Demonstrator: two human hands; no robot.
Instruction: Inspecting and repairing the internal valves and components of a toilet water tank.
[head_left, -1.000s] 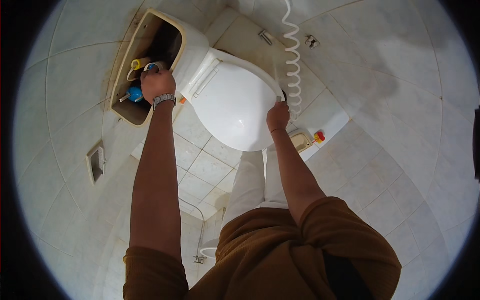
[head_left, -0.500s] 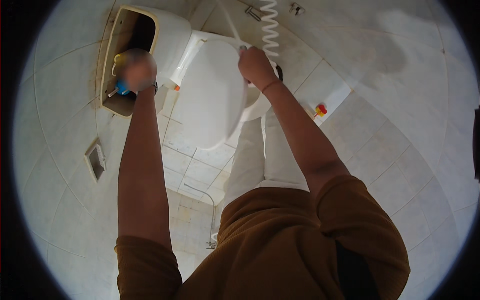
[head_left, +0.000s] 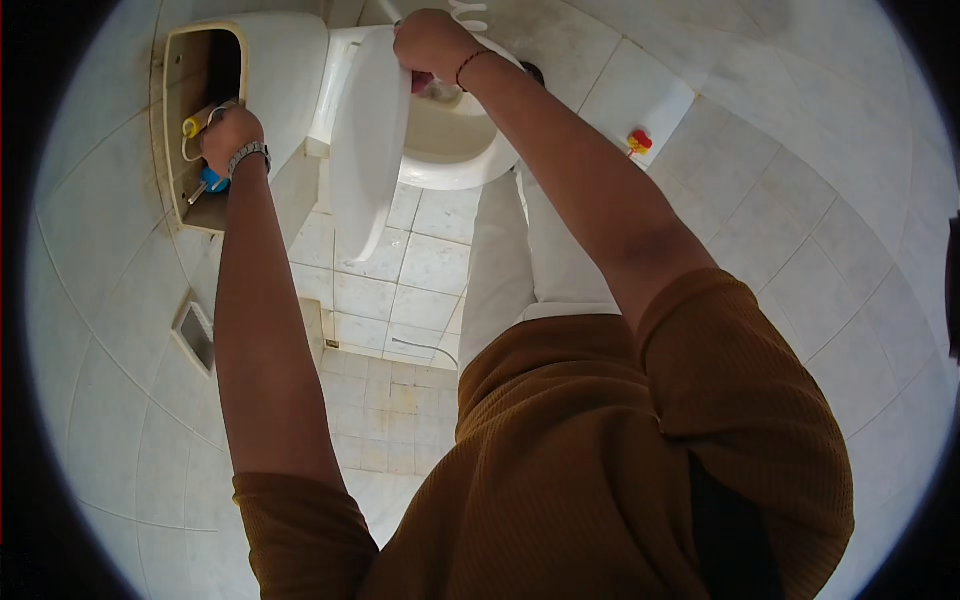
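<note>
My left hand (head_left: 232, 140), with a metal-banded watch (head_left: 250, 157) at its wrist, reaches into the uncovered cistern (head_left: 290, 60). Its fingers are curled beside a yellow cylindrical part (head_left: 193, 127) and a blue part (head_left: 213, 182); what they grip is hidden. My right hand (head_left: 435, 45), wearing a thin dark bracelet, is closed round the end of a thin white tube (head_left: 388, 10) above the toilet bowl (head_left: 450, 172). Just left of that hand the white toilet lid (head_left: 370, 150) stands tilted up. Something pinkish shows under the right hand, too little to name.
A white coiled hose (head_left: 468, 14) shows at the top edge. A red and yellow object (head_left: 639, 142) is on the right, by the tiled wall. A small recessed fixture (head_left: 194, 332) is at the left. My legs in white trousers (head_left: 500, 250) stand against the bowl's front.
The view has shifted, moving the fixtures left and up. The toilet lid has swung toward the cistern, exposing more of the bowl. My left hand stays in the cistern.
</note>
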